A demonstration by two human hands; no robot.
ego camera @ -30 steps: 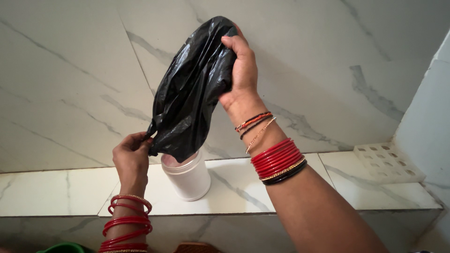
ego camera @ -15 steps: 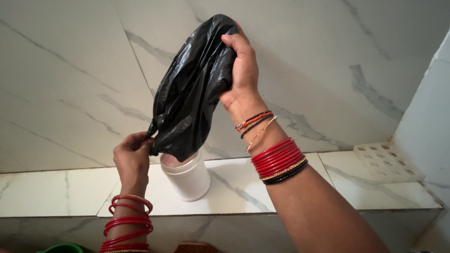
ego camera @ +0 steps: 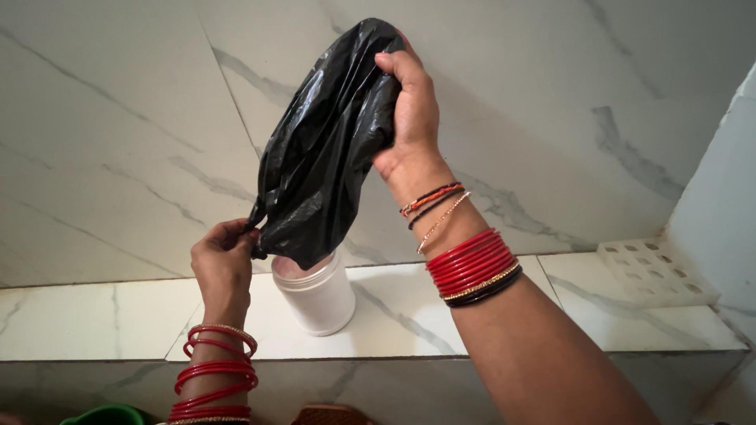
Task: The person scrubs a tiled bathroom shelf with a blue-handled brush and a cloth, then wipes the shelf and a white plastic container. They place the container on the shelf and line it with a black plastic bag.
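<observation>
My right hand (ego camera: 411, 110) grips the upper end of a black plastic bag (ego camera: 323, 149) and holds it high and tilted. My left hand (ego camera: 222, 264) pinches the bag's lower corner just beside the rim of an open white plastic jar (ego camera: 319, 297). The bag's lower end hangs right over the jar's mouth and hides part of it. The jar stands upright on a white marble ledge (ego camera: 409, 311). Both wrists wear red bangles. Whatever is inside the bag and the jar is hidden.
A marble-tiled wall (ego camera: 551, 102) rises behind the ledge. A white perforated tray (ego camera: 657, 271) lies at the ledge's right end against a pale side wall (ego camera: 720, 197). A green rim (ego camera: 106, 415) and a brown object (ego camera: 327, 415) show at the bottom edge.
</observation>
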